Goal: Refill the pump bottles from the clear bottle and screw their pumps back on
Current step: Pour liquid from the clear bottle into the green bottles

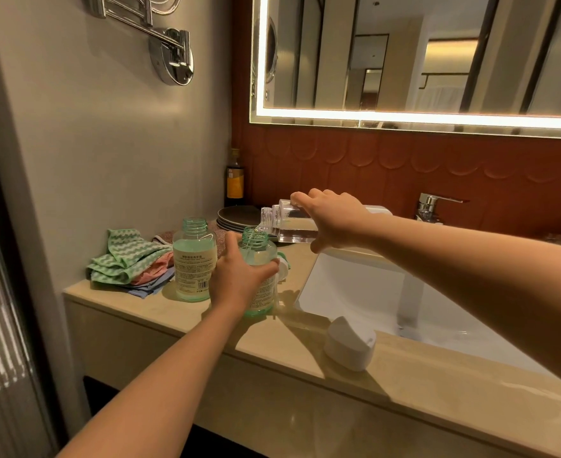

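Observation:
Two green-tinted pump bottles stand open on the beige counter, both without pumps. My left hand (239, 276) grips the nearer bottle (260, 246) around its body. My right hand (332, 223) holds the clear bottle (285, 223) tipped almost flat, its mouth over the nearer bottle's neck, and a thin stream of clear liquid runs in. The other pump bottle (193, 259) stands just to the left, mostly full, with a printed label. A white pump head (350, 343) lies on the counter's front edge. Another white pump part (283, 266) shows behind the held bottle.
The white sink basin (355, 285) is sunk into the counter right of the bottles, with a chrome tap (432, 206) behind. Folded cloths (130, 262) lie at the left. A stack of dark plates (239, 218) and a dark bottle (235, 180) stand by the wall.

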`<state>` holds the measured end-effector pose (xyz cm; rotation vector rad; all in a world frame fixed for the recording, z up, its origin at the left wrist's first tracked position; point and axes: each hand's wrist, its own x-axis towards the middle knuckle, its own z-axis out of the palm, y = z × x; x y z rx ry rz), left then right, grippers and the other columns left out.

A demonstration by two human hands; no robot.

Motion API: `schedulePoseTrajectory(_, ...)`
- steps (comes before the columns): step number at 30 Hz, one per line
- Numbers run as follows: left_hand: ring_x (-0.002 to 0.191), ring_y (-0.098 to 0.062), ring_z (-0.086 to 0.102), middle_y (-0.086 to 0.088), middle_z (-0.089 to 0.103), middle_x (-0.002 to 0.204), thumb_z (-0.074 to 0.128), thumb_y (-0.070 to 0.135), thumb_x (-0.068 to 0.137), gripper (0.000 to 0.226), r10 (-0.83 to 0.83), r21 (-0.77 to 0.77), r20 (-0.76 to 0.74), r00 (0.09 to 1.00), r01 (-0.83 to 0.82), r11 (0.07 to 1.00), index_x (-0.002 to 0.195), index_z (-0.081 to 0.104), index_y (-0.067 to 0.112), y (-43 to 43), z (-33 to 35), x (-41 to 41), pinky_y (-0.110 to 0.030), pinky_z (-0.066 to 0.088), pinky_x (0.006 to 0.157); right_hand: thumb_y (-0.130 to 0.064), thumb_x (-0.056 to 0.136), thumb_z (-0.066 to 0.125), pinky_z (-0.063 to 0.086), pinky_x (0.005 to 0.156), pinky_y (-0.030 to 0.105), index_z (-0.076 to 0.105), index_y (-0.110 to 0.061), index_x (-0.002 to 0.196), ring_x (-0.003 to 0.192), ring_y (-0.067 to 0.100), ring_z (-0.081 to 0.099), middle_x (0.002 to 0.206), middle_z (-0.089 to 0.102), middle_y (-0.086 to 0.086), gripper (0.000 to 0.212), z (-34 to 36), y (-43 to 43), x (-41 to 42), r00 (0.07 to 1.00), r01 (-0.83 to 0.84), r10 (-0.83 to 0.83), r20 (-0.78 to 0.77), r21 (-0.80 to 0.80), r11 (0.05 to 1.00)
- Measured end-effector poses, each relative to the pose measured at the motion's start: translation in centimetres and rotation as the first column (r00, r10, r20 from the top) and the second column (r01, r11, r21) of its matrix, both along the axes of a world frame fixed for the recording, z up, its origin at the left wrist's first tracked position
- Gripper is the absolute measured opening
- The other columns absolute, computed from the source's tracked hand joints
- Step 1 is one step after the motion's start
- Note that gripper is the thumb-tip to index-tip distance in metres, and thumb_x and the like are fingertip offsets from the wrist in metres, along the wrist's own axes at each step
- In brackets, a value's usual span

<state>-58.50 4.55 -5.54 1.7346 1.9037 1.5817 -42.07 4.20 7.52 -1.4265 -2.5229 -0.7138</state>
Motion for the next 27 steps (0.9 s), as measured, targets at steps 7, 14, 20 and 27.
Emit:
schedulePoseTrajectory(7, 0.077, -0.019, 0.053, 0.004, 0.049, 0.092, 0.072, 0.055, 0.067, 0.071, 0.000, 0.002, 0.004, 1.000, 0.000, 1.000, 0.116, 0.029, 0.027, 0.00, -0.02, 0.03, -0.022, 0.037, 0.048, -0.032, 0.070, 0.079, 0.038, 0.069, 0.028, 0.028, -0.021, 0.139, 0.093, 0.017, 0.042, 0.118, 0.051, 0.007, 0.087, 0.00, 0.09, -0.08, 1.000, 0.004, -0.004, 0.001, -0.001, 1.000)
schedulePoseTrajectory(14, 0.078, -0.019, 0.054, 0.003, 0.050, 0.094, 0.072, 0.055, 0.067, 0.071, -0.007, -0.004, 0.004, 1.000, 0.007, 1.000, 0.115, 0.029, 0.027, -0.02, 0.01, 0.01, -0.022, 0.038, 0.048, -0.031, 0.070, 0.079, 0.038, 0.070, 0.028, 0.027, -0.020, 0.140, 0.095, 0.018, 0.043, 0.118, 0.050, 0.008, 0.088, 0.02, -0.09, -0.11, 1.000, 0.007, -0.007, -0.001, -0.004, 1.000)
schedulePoseTrajectory(20, 0.074, -0.019, 0.052, 0.003, 0.050, 0.091, 0.072, 0.055, 0.067, 0.069, 0.006, -0.002, 0.000, 1.000, -0.006, 1.000, 0.113, 0.029, 0.027, -0.16, 0.01, 0.02, -0.020, 0.032, 0.043, -0.032, 0.070, 0.078, 0.038, 0.070, 0.028, 0.027, -0.021, 0.140, 0.096, 0.019, 0.044, 0.119, 0.050, 0.008, 0.088, 0.10, -0.17, -0.17, 1.000, 0.015, -0.015, 0.008, -0.004, 1.000)
schedulePoseTrajectory(27, 0.075, -0.019, 0.053, 0.003, 0.050, 0.091, 0.072, 0.055, 0.067, 0.069, -0.002, -0.001, 0.003, 1.000, 0.002, 1.000, 0.114, 0.029, 0.027, -0.19, 0.05, 0.02, -0.020, 0.032, 0.043, -0.032, 0.070, 0.078, 0.035, 0.069, 0.028, 0.026, -0.020, 0.140, 0.092, 0.017, 0.041, 0.119, 0.050, 0.008, 0.088, 0.16, -0.24, -0.18, 1.000, 0.013, -0.014, 0.026, 0.011, 1.000)
